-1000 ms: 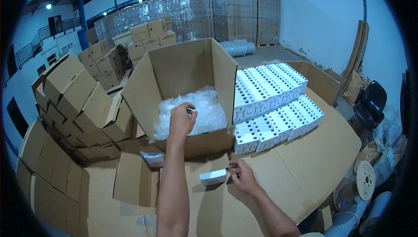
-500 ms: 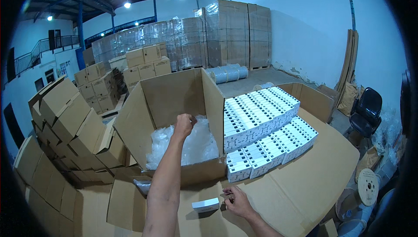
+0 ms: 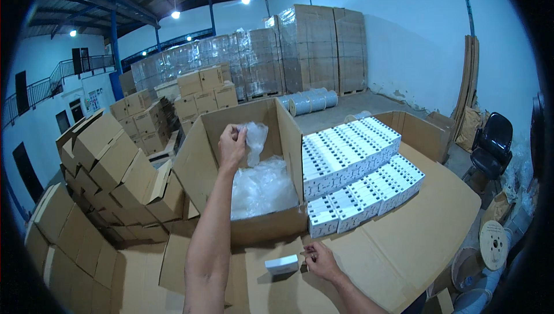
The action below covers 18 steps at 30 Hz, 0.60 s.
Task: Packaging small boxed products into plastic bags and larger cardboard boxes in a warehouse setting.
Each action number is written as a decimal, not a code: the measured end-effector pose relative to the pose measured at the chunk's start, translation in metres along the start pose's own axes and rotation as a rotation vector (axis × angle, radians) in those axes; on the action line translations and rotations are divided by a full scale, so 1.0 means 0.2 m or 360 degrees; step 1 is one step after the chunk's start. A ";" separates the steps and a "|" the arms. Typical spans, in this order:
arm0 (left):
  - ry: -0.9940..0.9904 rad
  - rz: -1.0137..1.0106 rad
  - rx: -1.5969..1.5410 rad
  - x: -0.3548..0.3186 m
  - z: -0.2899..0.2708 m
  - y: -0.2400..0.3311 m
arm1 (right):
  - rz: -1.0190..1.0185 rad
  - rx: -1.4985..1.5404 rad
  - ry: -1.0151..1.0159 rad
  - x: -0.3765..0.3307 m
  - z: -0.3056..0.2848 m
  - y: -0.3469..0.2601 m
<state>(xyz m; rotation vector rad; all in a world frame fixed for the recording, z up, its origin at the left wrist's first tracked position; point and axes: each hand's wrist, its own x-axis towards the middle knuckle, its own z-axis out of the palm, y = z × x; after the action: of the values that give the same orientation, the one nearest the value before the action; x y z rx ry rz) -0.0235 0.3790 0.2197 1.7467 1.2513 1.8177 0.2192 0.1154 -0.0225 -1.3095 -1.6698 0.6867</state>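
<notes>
The left hand [image 3: 232, 145] pinches a clear plastic bag [image 3: 254, 139], lifted above the heap of plastic bags [image 3: 263, 188] inside the open cardboard carton [image 3: 271, 228], between its upright flaps. The right hand [image 3: 321, 259] rests near the cardboard-covered tabletop's [image 3: 415, 245] front edge, fingertips touching a small white box [image 3: 281, 264]. Stacked white boxes [image 3: 355, 169] stand just beside the carton's right wall; bare cardboard lies open right of them.
</notes>
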 end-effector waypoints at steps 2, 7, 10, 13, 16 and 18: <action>-0.0078 0.0021 -0.0255 -0.03 -0.04 0.08 | -0.0011 -0.0027 0.0037 0.02 0.01 0.04; 0.0099 0.0215 0.0058 -0.18 -0.08 0.22 | 0.0168 0.0404 0.0085 0.02 -0.02 0.04; 0.0123 0.0206 0.0146 -0.21 -0.12 0.08 | 0.0087 0.0405 0.0069 0.01 0.02 0.06; 0.0312 0.0219 0.0164 -0.25 -0.13 -0.07 | 0.0046 0.0233 0.0054 0.00 0.03 0.02; 0.0438 0.0274 0.0135 -0.25 -0.05 -0.13 | 0.0028 0.0202 0.0055 0.00 0.02 0.06; 0.0278 0.0093 0.0043 -0.27 -0.02 -0.12 | 0.0063 0.0203 0.0047 -0.01 -0.01 0.01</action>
<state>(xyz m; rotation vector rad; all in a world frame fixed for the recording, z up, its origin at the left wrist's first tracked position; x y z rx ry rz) -0.0245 0.3513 0.1682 1.6847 1.3081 2.0337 0.2219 0.1143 -0.0248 -1.2593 -1.5539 0.7806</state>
